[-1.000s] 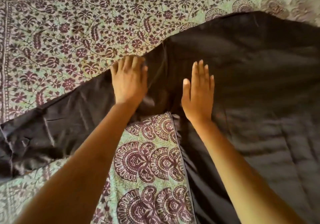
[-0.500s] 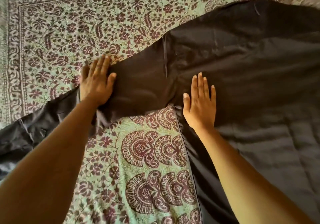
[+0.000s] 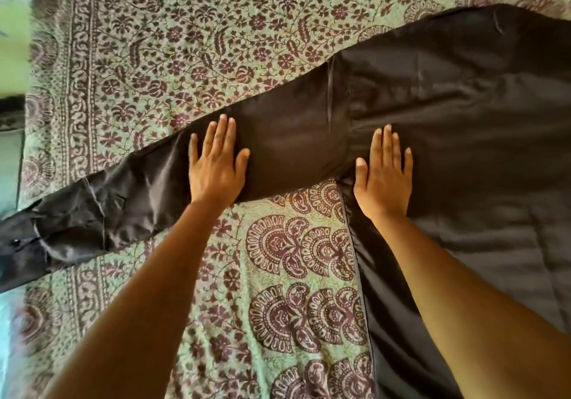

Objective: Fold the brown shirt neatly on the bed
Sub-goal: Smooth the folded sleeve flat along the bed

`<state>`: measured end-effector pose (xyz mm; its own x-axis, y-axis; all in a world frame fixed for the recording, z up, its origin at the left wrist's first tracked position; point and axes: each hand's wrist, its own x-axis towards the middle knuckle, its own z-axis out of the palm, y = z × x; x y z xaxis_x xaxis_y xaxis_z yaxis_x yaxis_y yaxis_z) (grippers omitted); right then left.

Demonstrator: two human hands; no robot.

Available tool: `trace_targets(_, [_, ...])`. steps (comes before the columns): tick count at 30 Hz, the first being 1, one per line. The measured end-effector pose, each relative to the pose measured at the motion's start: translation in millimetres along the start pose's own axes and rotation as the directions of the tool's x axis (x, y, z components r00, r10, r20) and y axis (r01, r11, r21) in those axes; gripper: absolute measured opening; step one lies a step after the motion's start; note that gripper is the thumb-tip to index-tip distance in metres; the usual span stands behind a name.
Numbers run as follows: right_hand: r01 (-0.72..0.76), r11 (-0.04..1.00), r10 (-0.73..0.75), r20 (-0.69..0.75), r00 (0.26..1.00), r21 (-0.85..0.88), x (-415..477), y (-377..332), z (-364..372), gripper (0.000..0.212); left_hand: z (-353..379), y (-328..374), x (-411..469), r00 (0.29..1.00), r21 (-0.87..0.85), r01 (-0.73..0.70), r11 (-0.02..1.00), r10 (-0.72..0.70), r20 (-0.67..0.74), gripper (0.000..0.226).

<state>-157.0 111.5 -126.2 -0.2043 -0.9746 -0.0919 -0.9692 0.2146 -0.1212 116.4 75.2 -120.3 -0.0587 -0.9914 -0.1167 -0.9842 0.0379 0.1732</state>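
Observation:
The brown shirt (image 3: 463, 114) lies spread on the bed, its body filling the right side of the view. One long sleeve (image 3: 129, 194) stretches out to the left, and its cuff reaches the left edge. My left hand (image 3: 216, 163) presses flat on the middle of that sleeve with straight fingers. My right hand (image 3: 384, 173) lies flat on the shirt near the armpit, where sleeve and body meet. Neither hand grips any cloth.
The bed is covered by a green bedspread (image 3: 185, 43) with a dark maroon floral print and large paisley shapes near me. At the far left the bedspread's border ends and a blurred floor strip (image 3: 10, 163) shows.
My left hand has slid leftward along the sleeve, smoothing it out straight. My right hand has stayed pressed near the armpit. The view has shifted left, showing more of the sleeve and cuff.

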Motion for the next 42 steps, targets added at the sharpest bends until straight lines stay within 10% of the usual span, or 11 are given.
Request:
trace_targets(7, [-0.016,0.996,0.017,-0.008,1.0,0.084,0,-16,-13,0.076,-16,-68,11,0.998,0.035,0.063,0.997,-0.064,0.02,0.063])
trace_targets(15, [0.376,0.917,-0.385,0.051,0.921,0.133,-6,-152,3,0.071,-27,-60,9,0.998,-0.065,0.051,0.997,-0.049,0.044,0.051])
trace_targets(22, [0.385,0.922,-0.385,-0.01,0.923,0.044,-10,-167,22,0.063,-47,-150,-36,0.857,-0.068,0.471,0.88,-0.474,-0.2,0.037])
trace_targets(27, [0.383,0.924,-0.383,0.01,0.924,0.017,-12,-171,21,0.066,-58,-169,-27,0.944,0.052,0.291,0.955,-0.278,-0.175,0.043])
trace_targets(36, [0.383,0.924,-0.383,0.006,0.924,-0.003,-12,-170,23,0.064,-57,-163,-14,0.878,0.071,0.438,0.896,-0.409,-0.248,0.044])
trace_targets(42, [0.379,0.925,-0.379,-0.011,0.925,-0.003,-12,-172,23,0.063,-20,-61,-28,0.995,-0.097,0.103,0.99,-0.103,0.006,0.055])
